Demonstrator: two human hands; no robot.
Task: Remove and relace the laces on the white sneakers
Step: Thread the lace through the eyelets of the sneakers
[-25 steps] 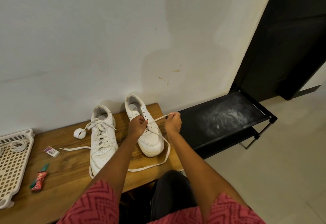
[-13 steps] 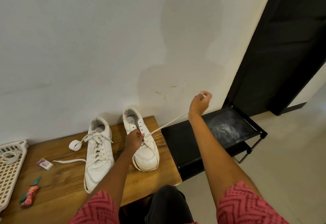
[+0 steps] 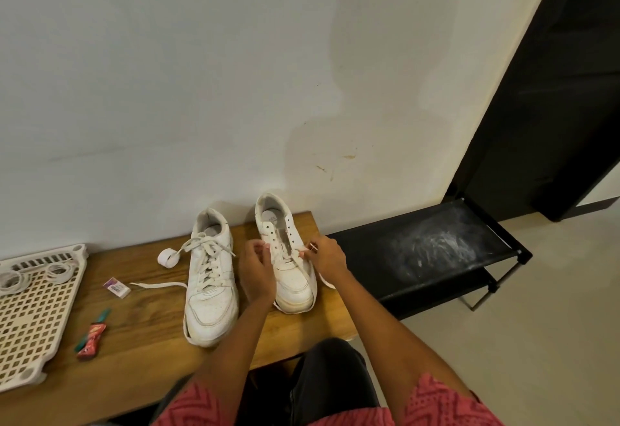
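Note:
Two white sneakers stand on a wooden table point(image 3: 141, 335) against the wall. The left sneaker point(image 3: 210, 278) is fully laced, its loose lace ends trailing to the left. The right sneaker point(image 3: 285, 251) has most upper eyelets bare, and a white lace point(image 3: 306, 276) runs across its lower part and loops round the toe. My left hand point(image 3: 256, 266) rests against the shoe's left side with curled fingers near the eyelets. My right hand point(image 3: 324, 254) pinches the lace at the shoe's right side.
A white perforated tray point(image 3: 37, 315) with coiled laces lies at the left. A small roll of white tape point(image 3: 166, 257), an eraser point(image 3: 116, 287) and a red wrapper point(image 3: 91, 341) sit on the table. A black low rack point(image 3: 432, 251) stands to the right.
My right hand came back down from high on the right, where it held the lace taut, to the sneaker's right side. The slack lace now lies round the toe.

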